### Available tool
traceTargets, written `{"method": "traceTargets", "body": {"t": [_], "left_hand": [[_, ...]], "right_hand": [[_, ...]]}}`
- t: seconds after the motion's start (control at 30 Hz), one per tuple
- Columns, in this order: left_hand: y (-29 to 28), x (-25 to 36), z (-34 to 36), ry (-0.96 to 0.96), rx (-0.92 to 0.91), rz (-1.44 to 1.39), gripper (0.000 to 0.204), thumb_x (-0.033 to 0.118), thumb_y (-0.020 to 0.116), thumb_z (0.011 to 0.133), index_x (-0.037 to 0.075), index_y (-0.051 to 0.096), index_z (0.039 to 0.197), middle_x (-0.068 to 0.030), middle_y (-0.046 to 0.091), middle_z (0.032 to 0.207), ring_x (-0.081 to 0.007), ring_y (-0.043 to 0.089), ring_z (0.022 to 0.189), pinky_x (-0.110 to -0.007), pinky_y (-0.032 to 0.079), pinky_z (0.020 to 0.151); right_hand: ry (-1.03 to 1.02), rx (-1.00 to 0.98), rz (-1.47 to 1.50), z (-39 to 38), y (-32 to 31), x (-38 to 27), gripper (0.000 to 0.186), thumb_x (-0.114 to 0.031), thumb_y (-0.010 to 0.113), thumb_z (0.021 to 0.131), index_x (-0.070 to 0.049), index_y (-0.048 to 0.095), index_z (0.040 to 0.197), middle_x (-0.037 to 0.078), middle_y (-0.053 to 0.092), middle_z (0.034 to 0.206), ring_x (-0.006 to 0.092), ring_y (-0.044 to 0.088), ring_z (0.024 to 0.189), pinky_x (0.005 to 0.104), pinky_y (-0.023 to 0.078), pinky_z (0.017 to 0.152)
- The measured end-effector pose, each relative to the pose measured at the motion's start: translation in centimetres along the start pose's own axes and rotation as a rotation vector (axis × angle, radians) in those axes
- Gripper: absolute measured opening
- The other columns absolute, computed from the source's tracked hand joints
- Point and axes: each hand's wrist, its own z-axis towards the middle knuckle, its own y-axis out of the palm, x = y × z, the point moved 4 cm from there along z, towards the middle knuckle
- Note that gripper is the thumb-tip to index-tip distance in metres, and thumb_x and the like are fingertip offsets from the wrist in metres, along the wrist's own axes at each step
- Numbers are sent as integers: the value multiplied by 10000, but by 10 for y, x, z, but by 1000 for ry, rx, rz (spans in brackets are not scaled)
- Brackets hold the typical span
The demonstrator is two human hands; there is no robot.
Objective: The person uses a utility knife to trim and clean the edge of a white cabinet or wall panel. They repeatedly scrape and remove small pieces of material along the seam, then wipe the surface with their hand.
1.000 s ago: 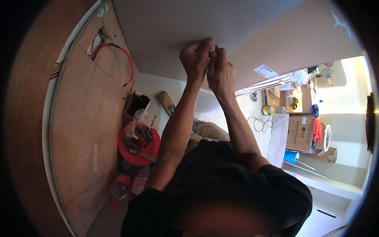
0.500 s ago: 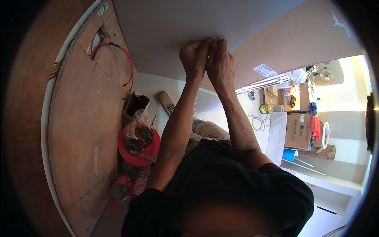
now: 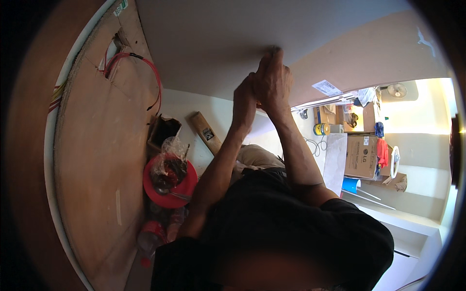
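Observation:
My right hand is raised against a large grey panel, its fingers pinched together at the surface. Something small and dark shows at those fingertips, too small to name. Just below and to the left, my left hand is closed and pressed against the side of my right hand. What it holds, if anything, is hidden behind the fingers. To the right, the panel's surface turns tan, with a white label near its lower edge.
A wooden board with a cut-out and red wires stands at left. Beside it are a red plate with bagged food, a plastic bottle, an open box and a wooden hand plane. Cartons stand at right.
My left hand has dropped from the panel surface to beside my right hand's lower part. My right fingertips stay at the panel. The view has shifted slightly.

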Motion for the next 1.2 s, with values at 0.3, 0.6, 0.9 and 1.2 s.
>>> {"method": "traceTargets", "body": {"t": [0.3,0.6,0.9,1.2], "left_hand": [[-3,-3,-2,351,-145,323,216,193,459,1203,21,547,1107,-80,562,807,-198,581,680,-368,481,631],[4,-3,-7,286,-66,216,255,205,458,1203,-6,561,1102,-160,604,880,-245,614,798,-423,531,744],[5,5,-11,119,-25,69,402,305,375,1255,14,575,1062,-46,570,889,-127,552,821,-360,503,744],[11,1,-11,119,49,50,417,303,369,1250,25,581,1023,-25,546,880,-115,491,865,-338,471,792]], "right_hand": [[-31,-12,24,3,-4,-1,301,-146,708,999,20,530,1175,256,715,713,521,737,680,602,596,610],[-92,-10,-72,4,-11,-8,214,-176,540,1105,-6,658,1056,240,753,816,491,756,765,594,593,698],[-15,57,88,-3,-10,-8,274,-237,648,1087,34,611,1078,284,727,798,502,743,728,577,607,626],[0,48,81,4,-7,-2,233,-183,577,1100,27,629,1015,280,715,763,499,733,683,593,582,591]]}}
